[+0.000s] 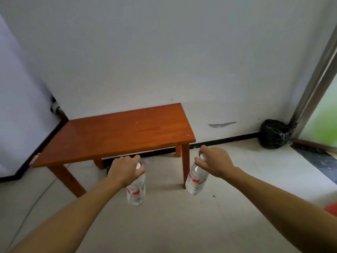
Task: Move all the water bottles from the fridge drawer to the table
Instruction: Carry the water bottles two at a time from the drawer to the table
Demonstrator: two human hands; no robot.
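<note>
My left hand [125, 169] grips the cap end of a clear water bottle [136, 190] with a red and white label, which hangs down below the hand. My right hand [214, 162] holds a second, similar water bottle [196, 180] by its white cap, also hanging. Both bottles are in the air in front of the near edge of a low brown wooden table [116, 134], lower than its top. The tabletop carries nothing. No fridge drawer is in view.
The table stands against a white wall. A white appliance side with a black base [21, 106] is at the left. A black bag [274, 134] sits in the right corner beside a metal door frame [313, 83]. Pale floor lies below me.
</note>
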